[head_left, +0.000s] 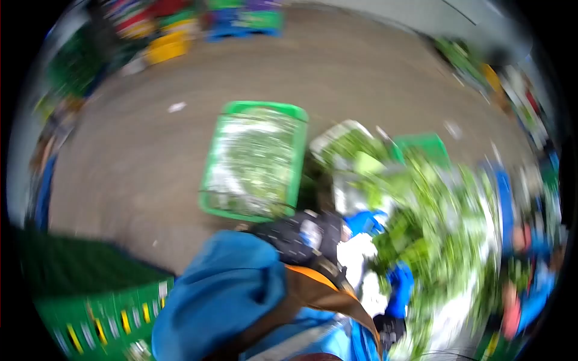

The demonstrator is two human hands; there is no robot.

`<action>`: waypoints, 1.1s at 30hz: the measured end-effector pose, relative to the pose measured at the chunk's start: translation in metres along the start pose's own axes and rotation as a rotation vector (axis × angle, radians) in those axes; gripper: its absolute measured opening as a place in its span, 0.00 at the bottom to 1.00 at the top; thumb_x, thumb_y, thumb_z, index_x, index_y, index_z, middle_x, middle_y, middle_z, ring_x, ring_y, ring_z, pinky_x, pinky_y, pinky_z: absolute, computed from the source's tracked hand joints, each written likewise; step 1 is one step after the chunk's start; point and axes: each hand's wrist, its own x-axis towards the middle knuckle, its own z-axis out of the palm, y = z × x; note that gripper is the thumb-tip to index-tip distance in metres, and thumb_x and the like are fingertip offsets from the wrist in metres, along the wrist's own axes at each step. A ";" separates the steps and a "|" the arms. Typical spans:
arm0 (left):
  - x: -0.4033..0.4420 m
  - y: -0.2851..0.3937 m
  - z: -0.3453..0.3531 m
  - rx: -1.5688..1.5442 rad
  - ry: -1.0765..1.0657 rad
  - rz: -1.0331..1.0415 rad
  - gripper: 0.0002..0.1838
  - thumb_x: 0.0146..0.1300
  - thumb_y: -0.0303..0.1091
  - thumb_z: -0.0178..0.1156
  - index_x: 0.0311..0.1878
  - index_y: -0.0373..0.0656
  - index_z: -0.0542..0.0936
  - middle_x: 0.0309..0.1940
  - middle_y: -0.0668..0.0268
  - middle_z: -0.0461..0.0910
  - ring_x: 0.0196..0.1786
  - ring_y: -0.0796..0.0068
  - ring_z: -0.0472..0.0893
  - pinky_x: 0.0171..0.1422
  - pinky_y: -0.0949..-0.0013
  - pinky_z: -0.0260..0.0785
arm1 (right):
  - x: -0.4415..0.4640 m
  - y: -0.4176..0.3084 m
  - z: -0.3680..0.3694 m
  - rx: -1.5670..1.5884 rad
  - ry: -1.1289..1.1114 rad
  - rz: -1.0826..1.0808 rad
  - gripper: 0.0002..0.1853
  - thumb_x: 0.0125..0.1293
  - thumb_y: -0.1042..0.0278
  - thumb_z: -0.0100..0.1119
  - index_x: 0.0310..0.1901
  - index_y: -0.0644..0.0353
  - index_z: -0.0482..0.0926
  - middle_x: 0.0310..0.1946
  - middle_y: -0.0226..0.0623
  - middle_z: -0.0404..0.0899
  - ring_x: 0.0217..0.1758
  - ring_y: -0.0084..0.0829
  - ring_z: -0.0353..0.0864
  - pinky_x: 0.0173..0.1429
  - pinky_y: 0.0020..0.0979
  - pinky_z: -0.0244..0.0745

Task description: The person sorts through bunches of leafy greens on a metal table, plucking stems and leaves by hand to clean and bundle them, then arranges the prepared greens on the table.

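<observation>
My left hand (366,223), in a blue glove below a dark patterned sleeve, is beside a bunch of dark green leafy vegetables (400,242) at the near edge of a heap. My right hand (399,290), also blue-gloved, is lower, at the near side of the same leaves. White material (356,256), perhaps plastic, lies between my hands and my body. Motion blur smears the fingers of both hands, so their grip is unclear. Long green leafy vegetables (445,228) spread across the work surface beyond my hands.
A green crate (211,174) with plastic-covered greens stands left of the heap. A smaller green crate (430,143) and a white container (346,129) of greens are behind it. Another person's blue sleeve (533,301) shows at right. A large green bin (102,313) is lower left.
</observation>
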 end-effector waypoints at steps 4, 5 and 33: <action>0.004 0.011 0.009 -0.009 -0.121 0.199 0.12 0.61 0.37 0.53 0.38 0.38 0.75 0.21 0.67 0.73 0.21 0.80 0.68 0.28 0.78 0.62 | -0.032 -0.025 -0.003 -0.196 0.207 -0.278 0.03 0.56 0.76 0.56 0.32 0.63 0.74 0.25 0.30 0.73 0.26 0.20 0.71 0.31 0.21 0.67; 0.006 0.009 0.018 -0.131 -0.111 0.149 0.11 0.61 0.37 0.53 0.39 0.38 0.75 0.21 0.67 0.73 0.21 0.80 0.69 0.28 0.79 0.62 | -0.033 -0.018 -0.001 -0.335 0.184 -0.218 0.03 0.55 0.76 0.58 0.31 0.62 0.74 0.23 0.28 0.73 0.24 0.17 0.69 0.28 0.20 0.65; -0.018 0.021 0.072 0.129 0.084 -0.406 0.07 0.56 0.35 0.60 0.33 0.42 0.77 0.16 0.76 0.67 0.17 0.87 0.62 0.21 0.81 0.51 | -0.013 0.026 0.026 0.474 -0.076 0.187 0.16 0.62 0.60 0.50 0.45 0.64 0.72 0.37 0.37 0.75 0.40 0.28 0.75 0.48 0.27 0.70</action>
